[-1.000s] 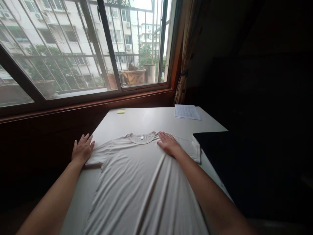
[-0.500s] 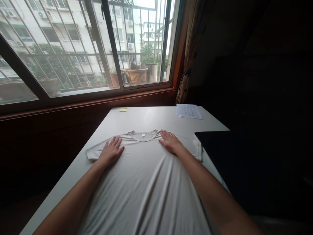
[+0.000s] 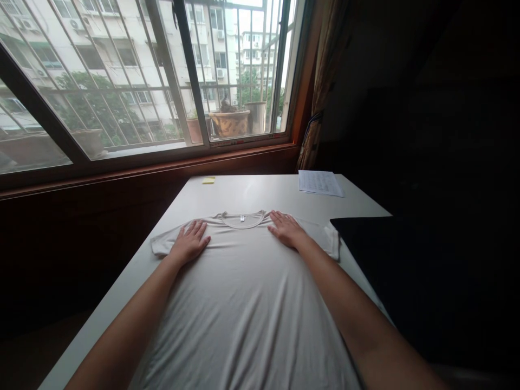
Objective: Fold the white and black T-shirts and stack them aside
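A pale T-shirt (image 3: 244,281) lies spread on the white table (image 3: 247,192), its collar toward the far end and its lower part running out of view toward me. Long creases run down the middle of its body. My left hand (image 3: 189,242) rests flat on the cloth near the left shoulder, fingers stretched out. On the other side my right hand (image 3: 286,229) lies flat at the right shoulder, just beside the collar. Neither hand grips anything. Both short sleeves reach outward past the hands.
A small yellow sticky-note pad (image 3: 208,180) sits at the table's far left, and printed sheets (image 3: 320,183) lie at the far right corner. Some large dark object (image 3: 390,271) overlaps the right edge. Behind the table are a barred window (image 3: 142,76) and a tied curtain (image 3: 314,124).
The whole view has shifted slightly, so the table appears a little farther right. Both hands stay flat near the shoulders, and the shirt's collar sits slightly higher in view.
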The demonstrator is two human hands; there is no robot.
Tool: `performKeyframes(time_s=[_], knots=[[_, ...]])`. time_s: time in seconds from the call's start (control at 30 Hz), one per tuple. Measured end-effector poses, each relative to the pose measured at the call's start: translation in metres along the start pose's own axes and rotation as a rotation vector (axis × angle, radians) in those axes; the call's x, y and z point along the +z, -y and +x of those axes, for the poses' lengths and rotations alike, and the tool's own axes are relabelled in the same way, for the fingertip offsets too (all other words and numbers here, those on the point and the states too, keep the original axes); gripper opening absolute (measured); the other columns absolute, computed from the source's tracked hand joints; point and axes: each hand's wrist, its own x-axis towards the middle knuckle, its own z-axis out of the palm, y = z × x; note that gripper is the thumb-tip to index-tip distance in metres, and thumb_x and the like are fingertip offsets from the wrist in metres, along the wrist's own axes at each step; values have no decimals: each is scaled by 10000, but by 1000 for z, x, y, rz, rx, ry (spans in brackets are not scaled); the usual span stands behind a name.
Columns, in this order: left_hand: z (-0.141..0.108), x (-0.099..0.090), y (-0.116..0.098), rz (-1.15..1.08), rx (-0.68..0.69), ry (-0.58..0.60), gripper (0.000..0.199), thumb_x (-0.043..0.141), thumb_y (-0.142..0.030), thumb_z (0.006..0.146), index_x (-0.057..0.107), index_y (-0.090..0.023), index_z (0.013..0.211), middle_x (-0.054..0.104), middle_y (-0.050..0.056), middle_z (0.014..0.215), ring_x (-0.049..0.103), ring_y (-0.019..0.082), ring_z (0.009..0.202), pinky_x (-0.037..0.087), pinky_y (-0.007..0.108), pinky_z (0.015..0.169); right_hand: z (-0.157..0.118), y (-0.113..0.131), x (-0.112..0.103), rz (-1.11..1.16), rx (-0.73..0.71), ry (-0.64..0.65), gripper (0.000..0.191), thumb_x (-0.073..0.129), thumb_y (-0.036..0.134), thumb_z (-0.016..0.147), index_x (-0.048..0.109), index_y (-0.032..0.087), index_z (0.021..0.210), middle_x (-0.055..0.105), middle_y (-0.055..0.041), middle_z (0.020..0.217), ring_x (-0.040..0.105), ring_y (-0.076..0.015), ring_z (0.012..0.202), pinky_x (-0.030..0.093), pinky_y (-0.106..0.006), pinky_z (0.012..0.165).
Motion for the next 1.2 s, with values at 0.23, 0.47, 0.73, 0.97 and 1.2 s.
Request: performKeyframes(time_s=[0.23,0.47,0.73,0.97,1.2], knots=[[10,-1,4,-4,-2,14,718,182,-619,1023,199,-238,1631,109,25,1712,70,264,1583,131,549,1244,7,-3,-2,1,-7,0,743,172,601,1010,154,218,1647,91,-16,1715,70,-200,1575,76,-461,1271],[16,-4,3,-6,-41,26,736,184,-647,1009,202,-254,1631,107,24,1714,92,327,1576,138,609,1225,13,-6,-3,5,-8,3,738,180,599,1011,159,222,1646,97,-20,1715,76,-198,1574,74,-453,1270],[25,-7,3,-12,-59,44,744,176,-670,999,192,-281,1632,94,15,1716,81,350,1574,141,646,1210,20,-10,-4,9,-8,8,747,183,602,1004,148,226,1648,98,-16,1716,72,-224,1575,86,-466,1269],[31,-7,5,-13,-55,44,743,178,-669,999,182,-283,1634,92,20,1717,80,347,1574,121,647,1213,28,-12,-4,16,-11,10,754,180,615,1003,151,225,1648,102,-18,1716,76,-223,1575,79,-458,1270],[38,-4,7,-6,-52,41,751,171,-672,999,182,-271,1634,79,13,1717,72,348,1575,123,654,1212,35,-14,-8,18,-12,13,749,194,605,1005,164,215,1645,104,-27,1715,80,-213,1575,77,-460,1268]])
